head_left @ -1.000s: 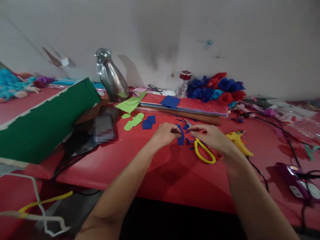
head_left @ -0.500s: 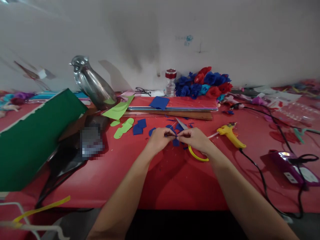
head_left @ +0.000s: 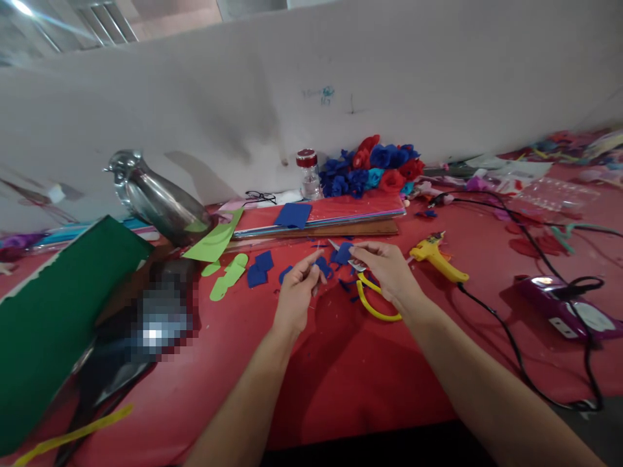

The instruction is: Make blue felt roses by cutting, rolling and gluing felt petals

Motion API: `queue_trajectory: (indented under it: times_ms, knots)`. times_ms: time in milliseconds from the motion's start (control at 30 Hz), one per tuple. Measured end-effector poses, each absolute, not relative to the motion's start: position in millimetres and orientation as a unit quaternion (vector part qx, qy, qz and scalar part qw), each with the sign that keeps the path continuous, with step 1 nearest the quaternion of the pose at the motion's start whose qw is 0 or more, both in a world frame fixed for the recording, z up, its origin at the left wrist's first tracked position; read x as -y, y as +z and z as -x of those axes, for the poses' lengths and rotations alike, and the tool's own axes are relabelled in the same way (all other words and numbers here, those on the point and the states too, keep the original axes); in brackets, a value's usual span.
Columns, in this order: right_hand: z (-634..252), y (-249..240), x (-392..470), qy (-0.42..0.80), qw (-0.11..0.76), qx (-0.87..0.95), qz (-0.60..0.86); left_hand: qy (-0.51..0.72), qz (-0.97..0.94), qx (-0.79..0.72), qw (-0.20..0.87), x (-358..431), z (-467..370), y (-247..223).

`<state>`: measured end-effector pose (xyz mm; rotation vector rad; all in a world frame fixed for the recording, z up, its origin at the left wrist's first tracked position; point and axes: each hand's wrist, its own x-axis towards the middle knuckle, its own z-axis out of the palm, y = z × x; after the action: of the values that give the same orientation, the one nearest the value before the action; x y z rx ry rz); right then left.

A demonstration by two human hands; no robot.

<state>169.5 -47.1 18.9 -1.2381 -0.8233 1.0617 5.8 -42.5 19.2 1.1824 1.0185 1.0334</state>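
Observation:
My left hand (head_left: 298, 288) hovers over the red table, its thumb and fingers pinched around a thin pale stick, mostly hidden by the fingers. To its right, my right hand (head_left: 387, 266) grips a small blue paper piece (head_left: 344, 253) between thumb and fingertips. Yellow-handled scissors (head_left: 372, 312) lie under and beside my right hand, their blades partly covered. Cut blue paper pieces (head_left: 322, 266) and scraps lie between the hands. More blue squares (head_left: 257, 271) and light green petal shapes (head_left: 228, 277) are left of my left hand.
A yellow glue gun (head_left: 440, 258) lies on the right, its cord running to a purple power box (head_left: 569, 308). Behind are stacked sheets (head_left: 350, 207), a red-capped jar (head_left: 308, 175) and blue and red paper flowers (head_left: 384, 165). A metal jug (head_left: 160, 201) and green board (head_left: 58, 324) stand left.
My hands, together half a second ago, have come apart. The right hand now holds the blue piece away from the left. The view has tilted and shifted to the right.

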Motion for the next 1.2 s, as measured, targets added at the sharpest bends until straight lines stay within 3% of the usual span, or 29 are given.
queue_trajectory:
  times_ms: [233, 1200]
  knots:
    - [-163.5, 20.3, 49.4, 0.484, 0.618, 0.336, 0.52, 0.41, -0.482, -0.382, 0.674, 50.2, -18.7, 17.2]
    - [-159.1, 29.1, 55.1, 0.493, 0.605, 0.364, 0.508, 0.437, -0.501, -0.399, 0.631, 46.4, -14.4, 17.1]
